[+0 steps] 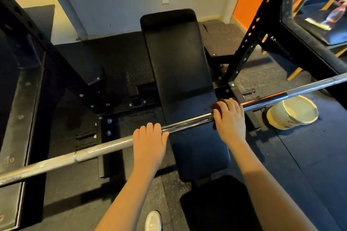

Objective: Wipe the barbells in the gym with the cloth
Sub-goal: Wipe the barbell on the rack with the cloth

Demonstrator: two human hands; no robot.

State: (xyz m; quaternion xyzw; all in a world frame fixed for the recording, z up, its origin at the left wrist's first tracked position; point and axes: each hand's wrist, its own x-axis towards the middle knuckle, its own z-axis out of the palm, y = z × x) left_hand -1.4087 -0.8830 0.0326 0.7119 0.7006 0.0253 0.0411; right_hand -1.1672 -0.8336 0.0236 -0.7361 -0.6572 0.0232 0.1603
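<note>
A long steel barbell (105, 149) runs across the view from lower left to upper right, lying over a black bench. My left hand (149, 143) grips the bar near its middle, fingers curled over the top. My right hand (230, 118) is wrapped round the bar a little further right, pressing a dark brown cloth (217, 106) against it. Only a small edge of the cloth shows beyond my fingers.
The black padded bench (178, 58) lies under the bar, inside a black rack with a holed upright (262, 20). A cream bucket (293, 112) stands on the dark rubber floor at the right. Black platforms flank the left side. My white shoe (154, 220) shows below.
</note>
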